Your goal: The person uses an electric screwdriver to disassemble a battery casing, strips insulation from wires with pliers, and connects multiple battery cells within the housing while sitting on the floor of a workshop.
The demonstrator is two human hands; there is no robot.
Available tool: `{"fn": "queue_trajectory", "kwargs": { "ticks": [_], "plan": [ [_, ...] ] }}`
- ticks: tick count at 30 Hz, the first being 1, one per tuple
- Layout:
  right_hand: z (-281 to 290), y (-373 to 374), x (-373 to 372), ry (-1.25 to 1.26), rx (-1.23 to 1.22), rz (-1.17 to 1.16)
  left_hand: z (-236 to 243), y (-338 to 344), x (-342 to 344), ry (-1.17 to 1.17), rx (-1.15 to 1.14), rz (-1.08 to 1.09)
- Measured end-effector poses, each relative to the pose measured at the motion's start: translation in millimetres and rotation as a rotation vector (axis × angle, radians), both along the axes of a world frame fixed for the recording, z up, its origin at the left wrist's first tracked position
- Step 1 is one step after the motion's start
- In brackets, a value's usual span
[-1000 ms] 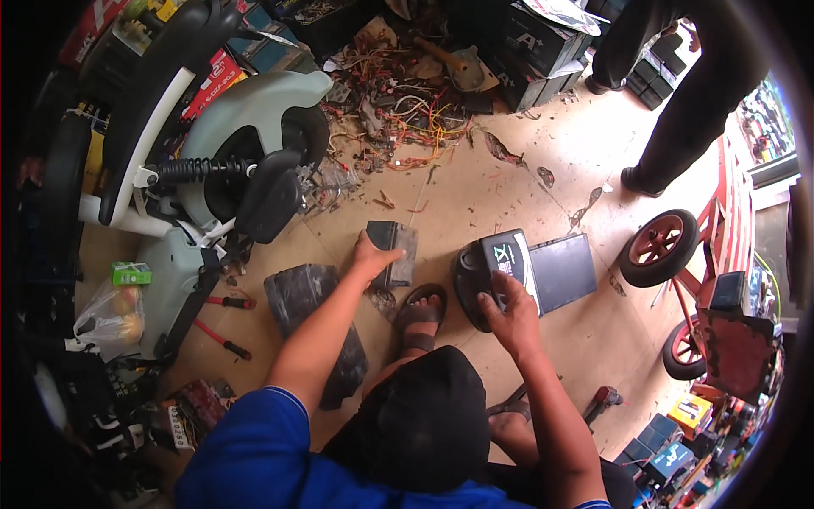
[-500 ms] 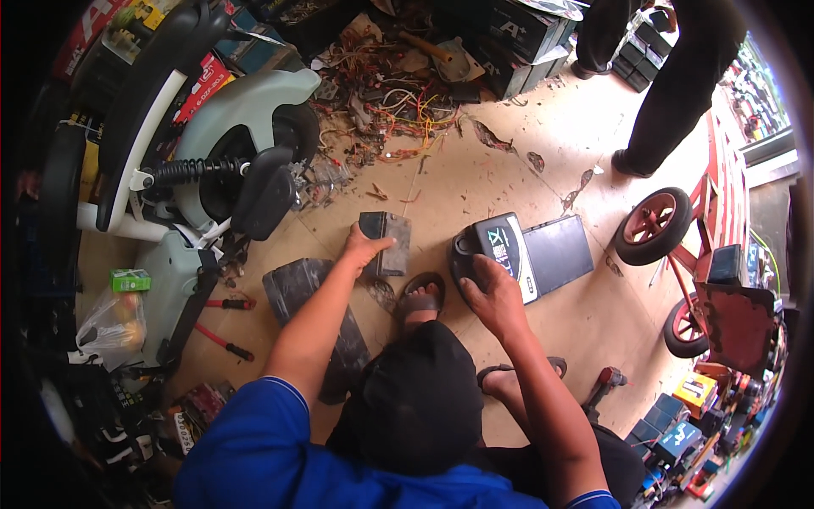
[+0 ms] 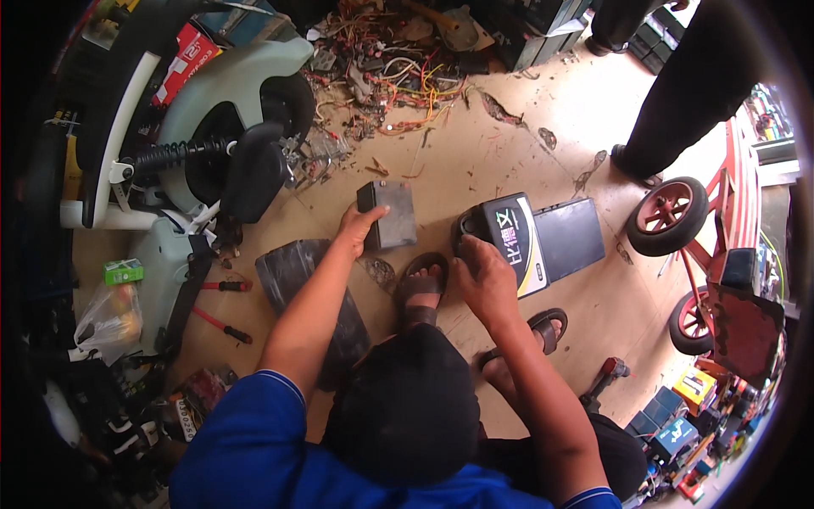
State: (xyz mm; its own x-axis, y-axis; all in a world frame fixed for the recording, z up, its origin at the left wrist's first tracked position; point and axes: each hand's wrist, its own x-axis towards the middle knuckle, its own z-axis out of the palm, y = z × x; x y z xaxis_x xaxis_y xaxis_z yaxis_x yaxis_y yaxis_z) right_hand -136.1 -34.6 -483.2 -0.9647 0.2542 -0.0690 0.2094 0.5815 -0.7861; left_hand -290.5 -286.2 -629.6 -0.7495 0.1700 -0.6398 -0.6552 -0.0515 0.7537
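My left hand [image 3: 359,229] grips a dark grey block-shaped battery [image 3: 397,219] by its left side, thumb over the face turned up toward me. Whether its underside still touches the floor, I cannot tell. My right hand [image 3: 487,278] is at the near left corner of a black battery case [image 3: 570,242], which has a moulded handle and a printed end with a white curved stripe. The fingers there are loosely bent and apart, with nothing seen in them; contact with the case is unclear. A scuffed dark slab [image 3: 292,280] lies under my left forearm.
A scooter body with a wheel [image 3: 287,106] stands at the left, near red-handled cutters [image 3: 222,327]. Tangled wires [image 3: 407,93] lie at the back. Rightward are a person's dark trouser leg [image 3: 691,102], a red wheeled cart [image 3: 666,216] and a power drill [image 3: 606,377].
My left hand has moved the battery slightly away from me and turned it, so more of its broad face shows. My right hand has shifted a little left, fingers more bent. The view has shifted slightly.
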Motion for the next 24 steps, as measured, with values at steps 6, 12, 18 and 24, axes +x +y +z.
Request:
{"fn": "queue_trajectory", "kwargs": {
  "ticks": [6,12,18,24],
  "plan": [
    [-49,-24,47,-0.011,0.003,0.245,-11,5,-15,0.082,-0.029,-0.095],
    [-96,-76,76,-0.222,-0.028,0.2,1,6,-20,0.056,-0.025,-0.169],
    [-116,-86,84,-0.161,0.112,0.261,6,9,-23,0.031,0.01,-0.207],
    [-114,-82,78,-0.231,0.122,0.333,5,7,-26,0.018,0.023,-0.227]
  ]
}}
